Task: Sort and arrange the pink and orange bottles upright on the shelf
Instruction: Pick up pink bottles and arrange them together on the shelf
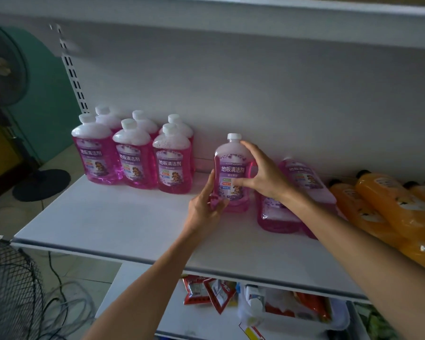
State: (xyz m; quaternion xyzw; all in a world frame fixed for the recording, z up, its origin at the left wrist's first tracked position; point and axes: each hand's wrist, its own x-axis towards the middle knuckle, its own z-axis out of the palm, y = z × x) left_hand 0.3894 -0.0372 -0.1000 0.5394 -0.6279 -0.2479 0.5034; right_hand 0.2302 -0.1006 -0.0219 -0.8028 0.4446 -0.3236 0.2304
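A pink bottle with a white cap stands upright near the middle of the white shelf. My left hand grips its lower left corner, and my right hand clasps its right side. Several pink bottles stand upright in two rows at the back left. Two more pink bottles lie on their sides just right of the held one, partly hidden by my right arm. Several orange bottles with black caps lie piled at the shelf's right end.
The shelf's back panel rises behind the bottles and an upper shelf hangs overhead. A lower shelf holds red packets and other goods. Fans stand on the floor at left, with cables nearby.
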